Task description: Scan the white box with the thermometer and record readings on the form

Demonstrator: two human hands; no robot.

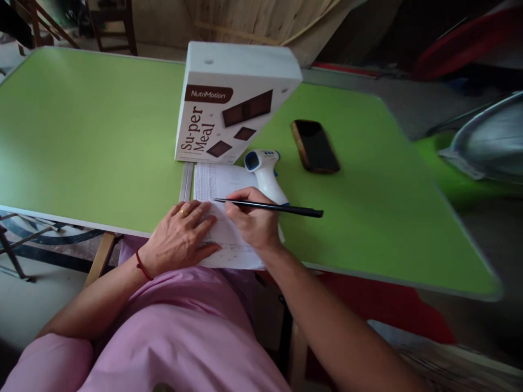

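Green bench [102, 120] holds a notebook [231, 237], far rows seemingly filled, near sparser; right hand [257, 220] grips pen [302, 210], left hand [180, 234] lies flat.

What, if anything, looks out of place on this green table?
The white thermometer gun lies beside the right hand, seemingly overlapping the papers: slightly odd, since it crowds the page. Nothing looks spilled or damaged.

Table [90, 120]: green top, pale edging, rounded corners. Silver strip [186, 182] visible just left of paper. On top: white "NutriMotion" box [235, 98], standing upright; written-on paper [229, 231], lying in front of box; white-and-blue handheld thermometer [268, 178], at paper's right edge; dark phone [316, 146], flat, screen up, right of thermometer.
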